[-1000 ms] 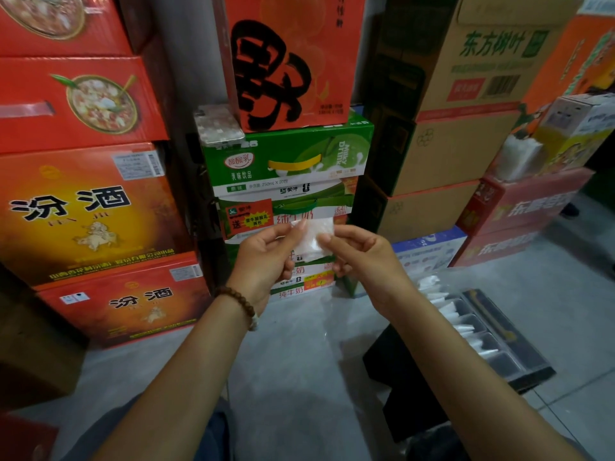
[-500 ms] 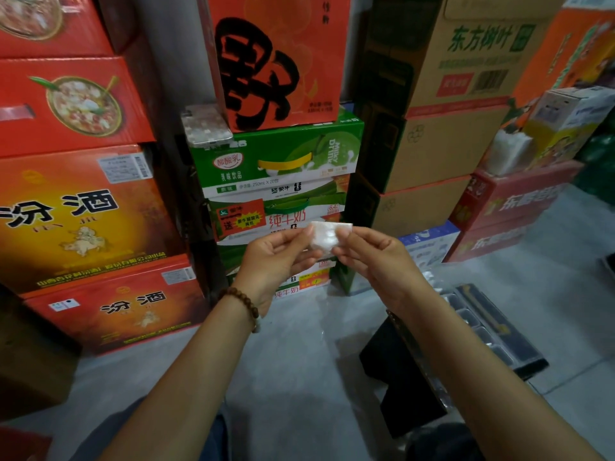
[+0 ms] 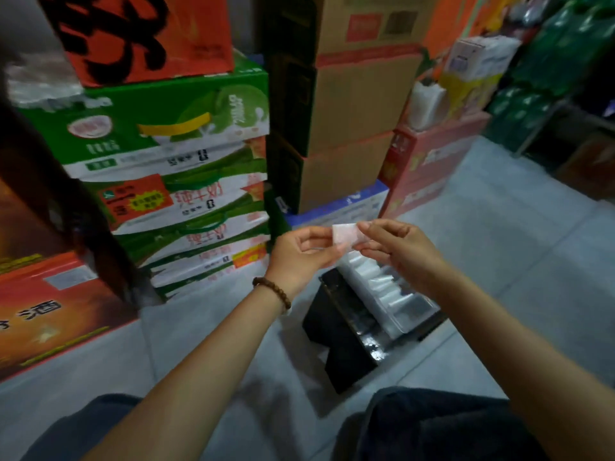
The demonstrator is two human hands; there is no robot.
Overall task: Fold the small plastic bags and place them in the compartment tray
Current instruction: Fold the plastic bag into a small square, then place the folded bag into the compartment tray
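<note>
Folded bag (image 3: 346,235) now above the tray (image 3: 409,314); left hand (image 3: 299,257) and right hand (image 3: 399,251) pinch it

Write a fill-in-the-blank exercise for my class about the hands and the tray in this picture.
1. The left hand and right hand together pinch ____ small plastic bag.
2. A bead bracelet sits on the ____ wrist.
3. The compartment tray rests on a box coloured ____.

Missing words: one; left; black.
</note>
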